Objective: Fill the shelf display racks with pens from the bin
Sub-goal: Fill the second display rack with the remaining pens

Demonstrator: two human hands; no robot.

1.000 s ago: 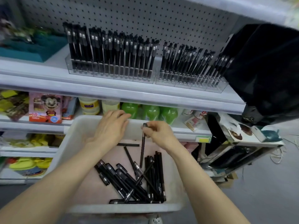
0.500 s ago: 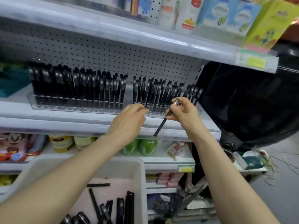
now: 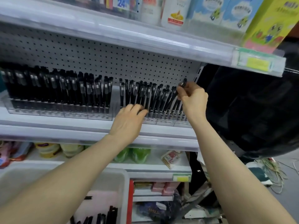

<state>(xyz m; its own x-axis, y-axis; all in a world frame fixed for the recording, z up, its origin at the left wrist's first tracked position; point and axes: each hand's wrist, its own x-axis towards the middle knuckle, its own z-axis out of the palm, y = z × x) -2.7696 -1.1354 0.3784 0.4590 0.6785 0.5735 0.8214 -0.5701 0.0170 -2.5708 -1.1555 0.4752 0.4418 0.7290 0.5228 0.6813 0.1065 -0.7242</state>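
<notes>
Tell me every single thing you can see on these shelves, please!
left display rack: one, clear, middle shelf
right display rack: one, clear, beside the left one
racked pens: many, black, standing in both racks
held pen: one, black, above the right rack's far end
bin: one, white, bottom left
bin pens: several, black, lying in the bin
pegboard: one, grey, behind the racks
green bottles: at least two, green, lower shelf
cartons: several, blue and white, top shelf
box: one, yellow-green, top shelf, right
left hand: fingers touch pens in the right rack
right hand: pinches the held pen
</notes>
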